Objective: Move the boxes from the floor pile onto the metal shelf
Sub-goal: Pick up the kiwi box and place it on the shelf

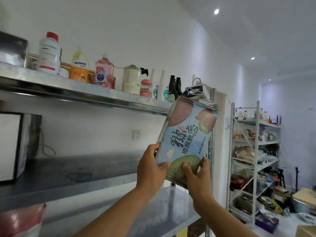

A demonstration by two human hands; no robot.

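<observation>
Forearms are raised from below. Left hand (150, 166): curled round the lower left edge of the box (186, 134). Right hand (196, 175): clamped on the lower right corner, thumb on the front. Box: blue, kiwi print, held tilted in the air at the right end of the metal shelf (68, 177), not yet set down. White box (8, 146): lodged far left on the middle level. Bottles (49, 52): lined along the top level. Floor pile: not shown; remainder unknown.

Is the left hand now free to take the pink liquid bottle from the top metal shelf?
Probably not yet. The left hand grips the blue kiwi-printed box together with the right hand; the pink liquid bottle stands higher, on the top metal shelf.
</observation>
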